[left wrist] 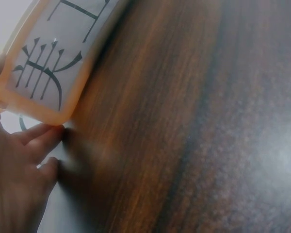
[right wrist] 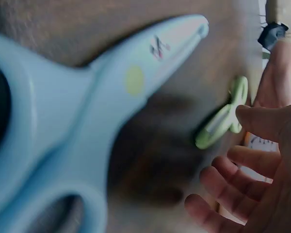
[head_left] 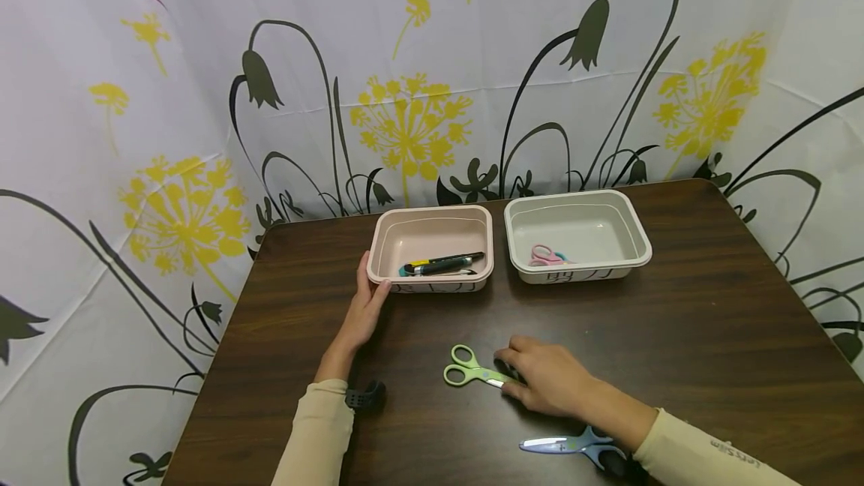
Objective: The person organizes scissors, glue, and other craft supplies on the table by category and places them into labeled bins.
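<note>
At the left front corner of a pink plastic box (head_left: 432,231), my left hand (head_left: 364,306) grips the rim, thumb at the front and fingers along the side. The left wrist view shows fingers against the box's lower corner, beside a white label (left wrist: 48,63) with black characters. Inside lie several pen-like tools (head_left: 439,265), dark, yellow and teal. My right hand (head_left: 550,377) hovers by the blade end of green scissors (head_left: 469,370), fingers spread and loosely bent; the right wrist view shows nothing in its grasp. Blue scissors (head_left: 574,445) lie nearer, under the right wrist.
A white plastic box (head_left: 607,231) stands right of the pink one and holds pink-handled scissors (head_left: 543,253) and something blue. Both boxes are near the back edge of the dark wood table (head_left: 709,306). Behind it hangs a flower-patterned curtain (head_left: 418,21).
</note>
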`<state>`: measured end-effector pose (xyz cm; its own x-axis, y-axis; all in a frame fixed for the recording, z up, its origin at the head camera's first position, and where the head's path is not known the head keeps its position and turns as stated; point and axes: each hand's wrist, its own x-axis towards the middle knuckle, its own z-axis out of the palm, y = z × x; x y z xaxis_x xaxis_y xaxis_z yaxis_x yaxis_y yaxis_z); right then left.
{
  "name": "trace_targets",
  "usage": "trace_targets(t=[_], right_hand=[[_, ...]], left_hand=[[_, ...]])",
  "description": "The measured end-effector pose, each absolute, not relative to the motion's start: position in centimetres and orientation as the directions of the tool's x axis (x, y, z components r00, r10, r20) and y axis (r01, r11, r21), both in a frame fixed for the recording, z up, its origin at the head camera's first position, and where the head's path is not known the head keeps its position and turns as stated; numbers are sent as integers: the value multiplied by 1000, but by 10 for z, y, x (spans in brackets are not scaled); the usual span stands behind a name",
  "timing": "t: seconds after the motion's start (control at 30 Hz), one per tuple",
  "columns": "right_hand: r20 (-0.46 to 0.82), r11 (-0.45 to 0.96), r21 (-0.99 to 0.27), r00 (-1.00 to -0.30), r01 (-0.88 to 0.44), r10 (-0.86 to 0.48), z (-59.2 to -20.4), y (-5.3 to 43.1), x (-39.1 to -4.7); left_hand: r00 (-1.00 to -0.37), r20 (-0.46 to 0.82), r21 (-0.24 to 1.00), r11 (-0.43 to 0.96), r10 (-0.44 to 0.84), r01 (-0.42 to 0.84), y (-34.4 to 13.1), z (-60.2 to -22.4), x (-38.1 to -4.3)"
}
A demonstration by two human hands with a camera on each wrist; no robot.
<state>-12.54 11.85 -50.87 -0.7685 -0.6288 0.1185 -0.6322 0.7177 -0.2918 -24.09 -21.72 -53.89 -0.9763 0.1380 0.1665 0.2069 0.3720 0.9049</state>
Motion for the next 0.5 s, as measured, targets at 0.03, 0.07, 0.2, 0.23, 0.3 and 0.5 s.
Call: trace_targets(t=[0.03,0.07,0.2,0.23,0.3,0.5], right_hand=[[119,718,-284,-766,-636,-632,-511,118,-124],[126,715,-273,-761,-643,-636,-512,117,-123],[165,701,-241,-740,-671,-652,-520,115,-121],[176,696,-235,-734,-679,-656,-521,114,-121],[196,689,-221,-724,-690,-662,-525,114,-120],[258,673,-204,-703,-710,-663,-530,113,-118]], left_hand=[[-976,164,907,368,142,206,-217,-538,-241],[-977,157,909,365,147,202,-216,-536,-240],[-978,129,911,370,162,181,-211,-517,-232],[-979,123,913,369,163,176,-210,-512,-230],[-980,112,912,375,164,167,-208,-505,-227],[-980,117,916,362,164,170,-208,-507,-227]])
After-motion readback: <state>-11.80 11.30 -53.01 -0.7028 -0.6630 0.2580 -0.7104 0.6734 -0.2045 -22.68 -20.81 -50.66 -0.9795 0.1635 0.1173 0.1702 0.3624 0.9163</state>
